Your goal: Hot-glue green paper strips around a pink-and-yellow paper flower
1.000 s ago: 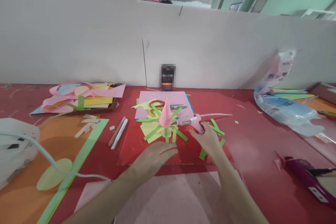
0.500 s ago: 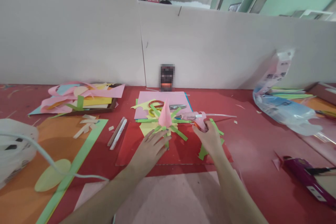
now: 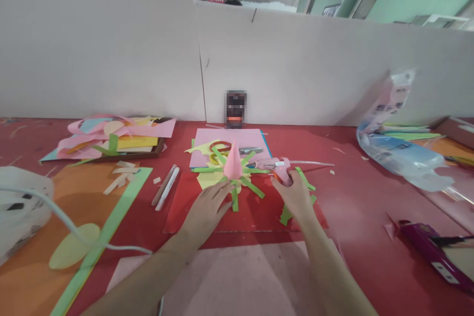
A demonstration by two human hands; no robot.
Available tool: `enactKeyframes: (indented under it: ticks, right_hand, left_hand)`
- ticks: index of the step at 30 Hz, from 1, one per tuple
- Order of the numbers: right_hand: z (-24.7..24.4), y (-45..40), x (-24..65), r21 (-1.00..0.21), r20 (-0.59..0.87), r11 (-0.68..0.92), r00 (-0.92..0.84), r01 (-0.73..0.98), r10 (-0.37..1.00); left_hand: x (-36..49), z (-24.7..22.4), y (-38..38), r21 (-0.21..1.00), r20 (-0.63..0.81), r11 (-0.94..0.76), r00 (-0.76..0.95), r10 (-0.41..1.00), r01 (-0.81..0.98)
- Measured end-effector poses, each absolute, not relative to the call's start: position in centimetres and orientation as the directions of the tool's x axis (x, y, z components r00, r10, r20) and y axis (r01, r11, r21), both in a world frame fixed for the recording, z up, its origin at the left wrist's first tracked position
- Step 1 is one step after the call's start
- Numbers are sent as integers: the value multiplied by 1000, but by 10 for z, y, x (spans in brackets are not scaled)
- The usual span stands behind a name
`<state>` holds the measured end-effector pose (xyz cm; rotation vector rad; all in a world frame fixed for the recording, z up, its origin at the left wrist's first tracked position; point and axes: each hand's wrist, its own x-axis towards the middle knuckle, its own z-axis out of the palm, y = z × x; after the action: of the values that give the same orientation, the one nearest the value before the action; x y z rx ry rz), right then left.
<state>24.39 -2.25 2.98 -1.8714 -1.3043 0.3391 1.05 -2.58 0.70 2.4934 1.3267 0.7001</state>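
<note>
A pink paper cone (image 3: 233, 162) stands upright at the middle of a paper flower, with green paper strips (image 3: 254, 188) spreading out around it. At its near left side is my left hand (image 3: 209, 205), palm down, fingers stretched out and fingertips at the flower's lower edge; whether they touch it I cannot tell. My right hand (image 3: 294, 190) is closed round the handle of a pink hot glue gun (image 3: 272, 164). The gun's nozzle points left at the flower, and a clear glue stick (image 3: 313, 163) sticks out of its back. Scissors (image 3: 250, 150) lie behind the flower, partly hidden.
Red card (image 3: 185, 212) lies under the flower, with green paper scraps (image 3: 286, 215) by my right wrist. Left are two pens (image 3: 167, 188), orange paper (image 3: 22, 286) and a white cable (image 3: 74, 227). A purple power strip (image 3: 433, 249) sits right. A white partition (image 3: 296, 69) closes the back.
My left hand has drawn slightly left, baring the green strip at the flower's front. My right hand and the glue gun have hardly moved.
</note>
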Motion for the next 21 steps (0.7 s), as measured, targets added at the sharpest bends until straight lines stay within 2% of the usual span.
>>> enactKeyframes:
  ticks: [7,15,21]
  right_hand:
    - [29,-22,244,-736,206,-152,432,660,878]
    - [28,-21,244,-733,220,-137,422,667,880]
    - [28,-22,244,-723,210,-159,432,672,877]
  left_hand:
    - [13,10,-29,489,226,-520,474,851,700]
    - [17,10,-25,458,203,-558,529,824,692]
    - [18,11,-24,576,191,-486,470,862,657]
